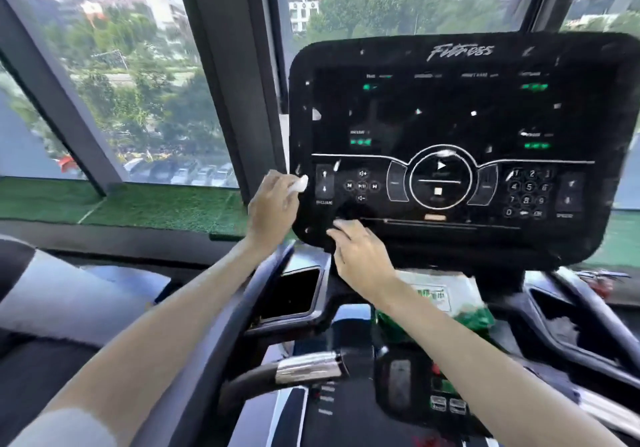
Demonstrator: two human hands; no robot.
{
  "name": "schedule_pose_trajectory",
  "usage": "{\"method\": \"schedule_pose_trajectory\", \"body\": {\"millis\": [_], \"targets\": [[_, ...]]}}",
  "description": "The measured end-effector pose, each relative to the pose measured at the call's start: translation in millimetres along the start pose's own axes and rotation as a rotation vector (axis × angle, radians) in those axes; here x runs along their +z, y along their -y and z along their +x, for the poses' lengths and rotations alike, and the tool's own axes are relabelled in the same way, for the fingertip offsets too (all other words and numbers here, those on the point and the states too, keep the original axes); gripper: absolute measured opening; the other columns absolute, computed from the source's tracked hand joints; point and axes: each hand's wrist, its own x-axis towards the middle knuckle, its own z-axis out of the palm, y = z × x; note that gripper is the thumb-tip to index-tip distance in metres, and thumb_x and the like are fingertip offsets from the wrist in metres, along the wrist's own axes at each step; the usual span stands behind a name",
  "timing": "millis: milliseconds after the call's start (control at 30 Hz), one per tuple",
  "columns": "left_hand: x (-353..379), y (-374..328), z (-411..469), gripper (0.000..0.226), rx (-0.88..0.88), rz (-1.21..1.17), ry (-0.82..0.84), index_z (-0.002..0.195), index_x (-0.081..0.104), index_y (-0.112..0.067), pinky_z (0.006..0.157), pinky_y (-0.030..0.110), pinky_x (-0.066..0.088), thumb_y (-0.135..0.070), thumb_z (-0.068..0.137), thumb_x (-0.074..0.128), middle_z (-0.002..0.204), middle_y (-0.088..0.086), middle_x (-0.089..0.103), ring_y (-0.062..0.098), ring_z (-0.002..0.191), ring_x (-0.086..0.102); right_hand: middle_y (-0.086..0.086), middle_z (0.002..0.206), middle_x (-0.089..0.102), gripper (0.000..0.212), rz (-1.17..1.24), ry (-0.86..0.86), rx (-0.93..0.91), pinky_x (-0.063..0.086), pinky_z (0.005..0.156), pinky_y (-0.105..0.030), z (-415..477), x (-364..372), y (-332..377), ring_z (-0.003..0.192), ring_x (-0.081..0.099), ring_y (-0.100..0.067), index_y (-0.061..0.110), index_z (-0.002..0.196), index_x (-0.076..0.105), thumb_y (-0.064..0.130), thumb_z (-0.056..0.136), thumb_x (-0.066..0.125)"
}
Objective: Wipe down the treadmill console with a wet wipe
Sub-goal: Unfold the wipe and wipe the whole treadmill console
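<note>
White and crumpled, the small wet wipe [300,183] was pinched in the fingers of the left hand [275,204] at the left edge of the broad, glossy black treadmill console [450,117], just beside its incline buttons. The right hand [360,256] grasped nothing, its relaxed fingers touching the console's lower left rim. A green-and-white soft packet [440,296] lay near, just below the console.
</note>
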Motion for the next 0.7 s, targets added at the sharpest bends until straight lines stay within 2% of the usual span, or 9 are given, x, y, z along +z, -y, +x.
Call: {"method": "schedule_pose_trajectory", "body": {"millis": [67, 133, 200, 267, 300, 367, 433, 567, 700], "targets": [[13, 18, -24, 0.020, 0.180, 0.054, 0.050, 0.093, 0.053, -0.017, 0.054, 0.033, 0.049, -0.009, 0.077, 0.044, 0.091, -0.004, 0.047, 0.018, 0.079, 0.052, -0.009, 0.092, 0.068, 0.024, -0.078, 0.031, -0.030, 0.055, 0.069, -0.029, -5, 13, 6, 0.082, 0.066, -0.024, 0.004, 0.088, 0.072, 0.005, 0.067, 0.060], [23, 29, -51, 0.018, 0.277, 0.036, 0.142, 0.091, 0.055, -0.013, 0.051, 0.035, 0.050, -0.006, 0.078, 0.045, 0.089, -0.004, 0.043, 0.017, 0.078, 0.049, -0.008, 0.089, 0.068, 0.022, -0.114, 0.060, -0.008, 0.054, 0.071, -0.030, -10, 20, 9, 0.079, 0.065, -0.023, 0.004, 0.086, 0.070, 0.003, 0.066, 0.062], [31, 40, -69, 0.019, 0.357, 0.033, 0.262, 0.096, 0.057, -0.011, 0.052, 0.039, 0.052, -0.008, 0.082, 0.045, 0.091, -0.002, 0.043, 0.018, 0.081, 0.050, -0.009, 0.094, 0.068, 0.026, -0.149, 0.071, 0.022, 0.054, 0.078, -0.031, -14, 24, 11, 0.085, 0.065, -0.024, 0.002, 0.092, 0.070, 0.003, 0.068, 0.060], [33, 51, -72, 0.019, 0.477, 0.046, 0.327, 0.099, 0.057, -0.010, 0.050, 0.040, 0.052, -0.005, 0.083, 0.048, 0.094, -0.001, 0.043, 0.019, 0.083, 0.049, -0.012, 0.104, 0.068, 0.036, -0.175, 0.095, 0.062, 0.052, 0.089, -0.035, -16, 27, 15, 0.097, 0.064, -0.025, 0.000, 0.101, 0.068, 0.009, 0.076, 0.046], [32, 56, -67, 0.020, 0.490, 0.052, 0.323, 0.099, 0.058, -0.009, 0.049, 0.039, 0.052, -0.003, 0.082, 0.051, 0.094, -0.001, 0.043, 0.019, 0.084, 0.048, -0.013, 0.108, 0.068, 0.041, -0.185, 0.113, 0.083, 0.049, 0.093, -0.038, -16, 28, 17, 0.102, 0.063, -0.026, 0.000, 0.105, 0.068, 0.012, 0.077, 0.040], [26, 59, -57, 0.021, 0.372, 0.033, 0.252, 0.094, 0.061, -0.009, 0.050, 0.037, 0.051, 0.000, 0.078, 0.053, 0.094, -0.003, 0.043, 0.018, 0.083, 0.048, -0.014, 0.111, 0.067, 0.044, -0.184, 0.136, 0.123, 0.046, 0.098, -0.044, -15, 30, 21, 0.106, 0.062, -0.028, -0.001, 0.107, 0.067, 0.014, 0.079, 0.036], [27, 58, -56, 0.022, 0.241, -0.027, 0.205, 0.095, 0.056, -0.014, 0.052, 0.036, 0.050, 0.000, 0.079, 0.050, 0.092, -0.003, 0.043, 0.019, 0.082, 0.048, -0.013, 0.104, 0.069, 0.042, -0.150, 0.103, 0.171, 0.046, 0.097, -0.040, -12, 30, 24, 0.100, 0.064, -0.027, 0.000, 0.104, 0.068, 0.012, 0.080, 0.036], [33, 64, -65, 0.024, 0.537, 0.060, 0.404, 0.104, 0.059, -0.009, 0.054, 0.040, 0.052, -0.009, 0.085, 0.046, 0.094, 0.002, 0.049, 0.020, 0.084, 0.048, -0.008, 0.090, 0.068, 0.035, -0.100, 0.041, 0.224, 0.048, 0.088, -0.030, -5, 28, 25, 0.081, 0.064, -0.024, 0.003, 0.094, 0.069, 0.008, 0.076, 0.039], [29, 63, -53, 0.025, 0.297, -0.018, 0.201, 0.096, 0.061, -0.003, 0.061, 0.037, 0.052, 0.005, 0.075, 0.049, 0.096, 0.003, 0.051, 0.022, 0.087, 0.046, -0.008, 0.094, 0.067, 0.039, -0.122, 0.070, 0.230, 0.046, 0.089, -0.028, -7, 31, 25, 0.086, 0.062, -0.023, 0.003, 0.100, 0.068, 0.010, 0.077, 0.037]]}}
